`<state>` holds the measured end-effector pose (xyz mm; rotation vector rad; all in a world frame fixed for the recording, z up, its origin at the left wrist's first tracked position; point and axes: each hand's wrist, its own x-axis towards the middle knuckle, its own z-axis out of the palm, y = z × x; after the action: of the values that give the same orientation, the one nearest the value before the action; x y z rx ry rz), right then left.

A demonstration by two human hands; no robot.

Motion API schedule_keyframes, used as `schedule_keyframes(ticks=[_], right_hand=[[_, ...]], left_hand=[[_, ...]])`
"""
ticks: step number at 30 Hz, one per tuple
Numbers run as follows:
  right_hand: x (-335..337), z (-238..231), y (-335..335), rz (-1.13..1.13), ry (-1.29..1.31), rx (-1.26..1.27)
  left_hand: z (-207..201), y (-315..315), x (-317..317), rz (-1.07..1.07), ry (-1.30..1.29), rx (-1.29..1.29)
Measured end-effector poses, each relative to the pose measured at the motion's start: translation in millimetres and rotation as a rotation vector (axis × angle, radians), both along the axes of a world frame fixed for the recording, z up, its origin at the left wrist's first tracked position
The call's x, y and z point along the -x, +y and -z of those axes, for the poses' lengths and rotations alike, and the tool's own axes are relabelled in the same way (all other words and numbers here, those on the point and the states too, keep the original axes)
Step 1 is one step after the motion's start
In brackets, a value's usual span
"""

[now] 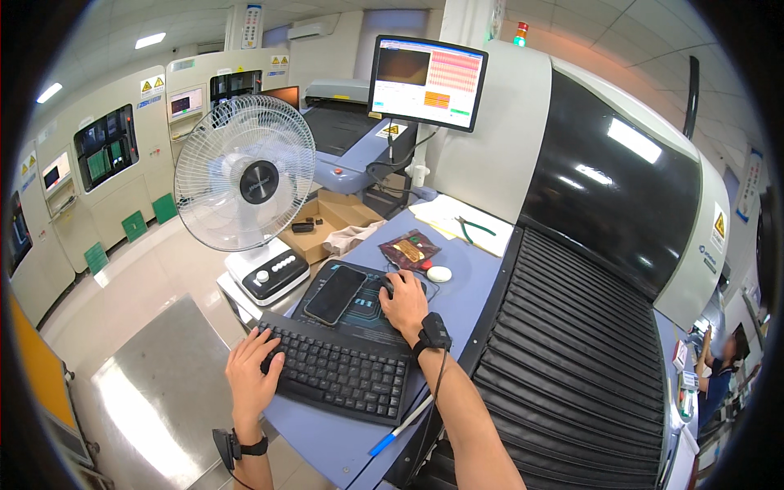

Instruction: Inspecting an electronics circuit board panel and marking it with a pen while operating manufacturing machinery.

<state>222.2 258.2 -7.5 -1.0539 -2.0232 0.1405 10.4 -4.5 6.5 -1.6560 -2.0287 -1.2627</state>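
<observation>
Keyboard (pixel 331 369): black; landmark for this entry.
Left hand (pixel 251 377): at keyboard's left end; fingers loosely spread, tips on the keys, nothing grasped.
Right hand (pixel 403 306): beyond keyboard's right half; fingers curved, partly closed over the mouse.
Mouse (pixel 385 283): dark, mostly hidden; beyond keyboard, on the mat (pixel 377 324).
Phone (pixel 336 295): black, just beyond keyboard.
Pen (pixel 394 430): blue and white, beside keyboard's near right corner.
Fan (pixel 260 181): white, beyond keyboard, leftward.
</observation>
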Motion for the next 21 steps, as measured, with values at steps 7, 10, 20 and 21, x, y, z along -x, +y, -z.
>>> schedule_keyframes(ticks=[7,10,20,21], right_hand=[[8.3,3.0,8.3,-0.024,-0.053,-0.074],[-11.6,0.0,16.9,0.014,-0.050,-0.097],[10.3,-7.8,-5.9,0.013,-0.046,0.013],[10.6,-8.8,-7.2,0.012,-0.044,0.017]], left_hand=[[-52.1,-44.2,-43.3,1.113,-1.008,-0.505],[-121.6,-66.3,-105.4,1.756,-1.528,-0.779],[-162.6,-104.0,-193.1,1.997,-1.806,-1.196],[-148.8,-96.7,-191.6,2.196,-1.507,-1.143]])
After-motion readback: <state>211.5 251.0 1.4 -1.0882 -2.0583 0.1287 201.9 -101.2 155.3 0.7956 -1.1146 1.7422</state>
